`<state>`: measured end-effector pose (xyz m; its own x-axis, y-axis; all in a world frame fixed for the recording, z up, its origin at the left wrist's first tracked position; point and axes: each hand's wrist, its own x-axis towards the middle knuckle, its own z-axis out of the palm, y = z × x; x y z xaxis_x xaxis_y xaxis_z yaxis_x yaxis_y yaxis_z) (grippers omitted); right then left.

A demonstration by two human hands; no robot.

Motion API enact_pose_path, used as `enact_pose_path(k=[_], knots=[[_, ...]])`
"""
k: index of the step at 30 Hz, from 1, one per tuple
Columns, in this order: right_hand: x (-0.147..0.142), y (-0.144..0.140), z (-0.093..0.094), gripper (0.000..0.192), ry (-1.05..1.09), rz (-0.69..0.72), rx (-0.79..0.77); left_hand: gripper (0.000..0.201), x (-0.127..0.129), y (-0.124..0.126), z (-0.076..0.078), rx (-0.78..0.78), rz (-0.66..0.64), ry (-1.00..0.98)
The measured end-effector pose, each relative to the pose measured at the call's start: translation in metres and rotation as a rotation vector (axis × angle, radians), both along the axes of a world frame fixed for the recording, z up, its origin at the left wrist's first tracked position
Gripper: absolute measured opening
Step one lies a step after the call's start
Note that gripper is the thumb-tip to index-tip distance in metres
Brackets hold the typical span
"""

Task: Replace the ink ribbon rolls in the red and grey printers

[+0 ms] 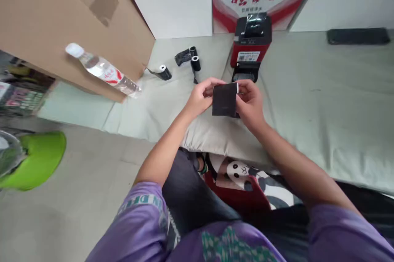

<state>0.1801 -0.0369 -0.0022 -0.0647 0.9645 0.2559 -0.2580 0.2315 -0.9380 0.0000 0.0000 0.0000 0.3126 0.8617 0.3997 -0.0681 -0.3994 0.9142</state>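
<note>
Both hands hold a black ribbon roll (224, 100) above the front of the covered table. A flat black sheet of it hangs toward me, and a white core end shows at its upper right. My left hand (202, 97) grips its left edge between thumb and fingers. Around its right end my right hand (250, 101) is closed, with the fingertips partly hidden behind the roll. Just beyond stands a red and black label printer (250, 46) with its front flap lowered. Small black ribbon rolls (195, 63) lie to the left, some with loose tails.
A water bottle (106, 71) leans against a large cardboard box (76, 20) at the left. White cartons (172, 3) line the back of the table. A black phone-like slab (358, 36) lies at the far right. Below, a panda-print cushion (243, 172) is partly visible.
</note>
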Motion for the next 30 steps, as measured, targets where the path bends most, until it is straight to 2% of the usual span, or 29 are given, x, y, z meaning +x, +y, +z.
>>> enact_pose_path(k=[7, 11, 19, 25, 28, 30], knots=[[-0.001, -0.001, -0.001, 0.061, -0.052, -0.107, 0.140, 0.047, 0.006, -0.006, 0.003, -0.131, 0.064, -0.047], [-0.001, -0.001, -0.003, 0.054, -0.092, -0.140, 0.162, 0.047, 0.009, -0.007, 0.001, -0.210, 0.061, -0.095], [0.003, 0.001, -0.004, 0.048, -0.188, -0.184, 0.170, 0.045, 0.011, -0.008, 0.004, -0.205, 0.082, -0.087], [0.009, 0.003, -0.009, 0.046, -0.402, -0.233, 0.249, 0.045, 0.021, -0.016, 0.004, -0.452, 0.154, -0.233], [0.011, 0.005, -0.013, 0.058, -0.598, -0.266, 0.355, 0.042, 0.028, -0.022, 0.005, -0.598, 0.182, -0.301], [0.012, 0.006, -0.016, 0.069, -0.682, -0.299, 0.411, 0.040, 0.033, -0.026, 0.007, -0.661, 0.157, -0.322]])
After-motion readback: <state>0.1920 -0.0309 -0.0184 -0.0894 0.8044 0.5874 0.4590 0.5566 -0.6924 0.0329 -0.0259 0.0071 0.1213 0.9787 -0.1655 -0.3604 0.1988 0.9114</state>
